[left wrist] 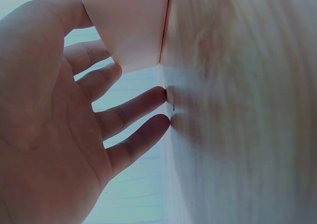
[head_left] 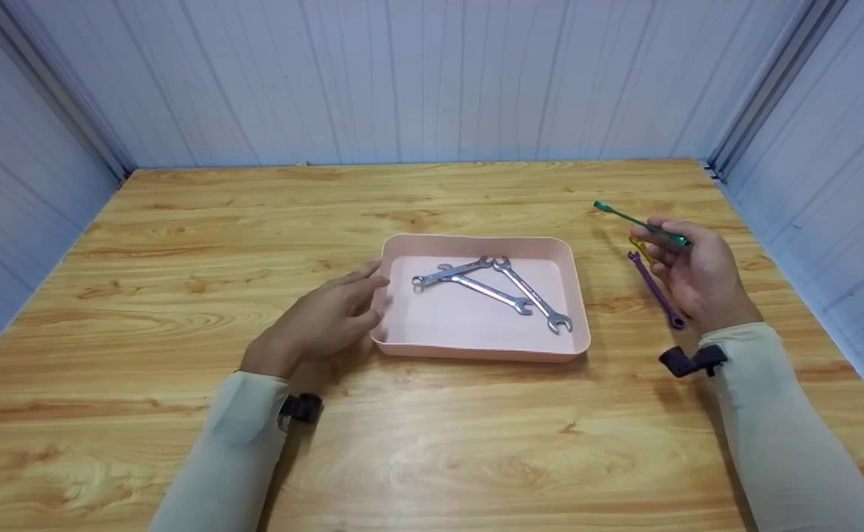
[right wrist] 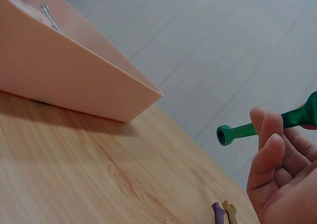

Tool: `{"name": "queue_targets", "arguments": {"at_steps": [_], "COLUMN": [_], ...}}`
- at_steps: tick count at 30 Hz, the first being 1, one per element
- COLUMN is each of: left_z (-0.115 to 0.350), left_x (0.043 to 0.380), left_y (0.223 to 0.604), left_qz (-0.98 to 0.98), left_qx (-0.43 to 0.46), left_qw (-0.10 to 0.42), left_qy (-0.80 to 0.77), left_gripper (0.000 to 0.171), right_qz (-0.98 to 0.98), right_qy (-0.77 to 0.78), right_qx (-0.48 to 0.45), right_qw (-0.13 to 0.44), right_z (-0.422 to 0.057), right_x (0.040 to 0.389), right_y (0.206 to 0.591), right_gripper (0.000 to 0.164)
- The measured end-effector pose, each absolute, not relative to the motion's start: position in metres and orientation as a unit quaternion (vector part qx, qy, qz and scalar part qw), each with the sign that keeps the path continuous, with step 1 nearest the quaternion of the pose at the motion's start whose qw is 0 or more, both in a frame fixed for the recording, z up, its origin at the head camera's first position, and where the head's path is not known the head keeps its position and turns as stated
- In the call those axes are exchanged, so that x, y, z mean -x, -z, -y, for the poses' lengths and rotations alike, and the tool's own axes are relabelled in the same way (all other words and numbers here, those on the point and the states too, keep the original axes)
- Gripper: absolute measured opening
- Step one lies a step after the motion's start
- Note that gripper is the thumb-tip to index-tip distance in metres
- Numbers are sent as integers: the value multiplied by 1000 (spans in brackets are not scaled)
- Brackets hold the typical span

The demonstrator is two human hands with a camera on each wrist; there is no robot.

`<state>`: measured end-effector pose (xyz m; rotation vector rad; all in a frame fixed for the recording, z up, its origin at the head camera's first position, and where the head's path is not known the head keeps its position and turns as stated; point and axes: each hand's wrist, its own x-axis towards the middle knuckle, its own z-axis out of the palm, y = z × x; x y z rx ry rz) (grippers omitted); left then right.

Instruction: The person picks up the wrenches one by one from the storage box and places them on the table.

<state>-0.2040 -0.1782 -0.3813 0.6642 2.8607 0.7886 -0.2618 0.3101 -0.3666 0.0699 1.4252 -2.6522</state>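
My right hand (head_left: 690, 273) pinches a green wrench (head_left: 642, 224) by its shaft, raised over the table's right side. In the right wrist view the green wrench (right wrist: 242, 131) has a ring end pointing left, with fingers wrapped at its shaft. Below that hand lie a purple wrench (head_left: 657, 290) and a yellow wrench (head_left: 638, 244), the latter partly hidden by fingers. My left hand (head_left: 321, 325) rests against the left wall of a pink tray (head_left: 476, 353), its fingers loosely extended. Its lower fingertips (left wrist: 162, 121) reach the tabletop. Inside the tray lie three silver wrenches (head_left: 491, 292), two of them crossed.
The wood-grain table (head_left: 476, 443) carries the tray near its middle. Pale panelled walls (head_left: 432, 81) stand behind it and along both sides. A dark camera mount (head_left: 692, 362) is strapped to the right wrist, another (head_left: 302, 408) to the left.
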Motion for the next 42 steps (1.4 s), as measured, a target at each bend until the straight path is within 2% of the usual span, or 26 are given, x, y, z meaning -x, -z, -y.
{"name": "queue_targets", "arguments": {"at_steps": [21, 27, 36, 42], "left_z": [178, 178, 177, 178], "left_x": [203, 203, 204, 205], "left_y": [379, 379, 380, 381], "left_qz": [-941, -942, -942, -942], "left_qx": [-214, -212, -214, -215], "left_qw": [53, 53, 56, 55], "left_qy": [-257, -254, -252, -253], "left_gripper": [50, 50, 50, 49], "right_qz": [-524, -563, -653, -691], "right_qy": [847, 821, 746, 713], "right_qx": [-53, -63, -67, -64], "right_qw": [68, 71, 107, 95], "right_z": [-310, -309, -311, -309], "right_x": [263, 266, 268, 267], "right_y": [374, 373, 374, 376], "right_gripper": [17, 24, 30, 31]}}
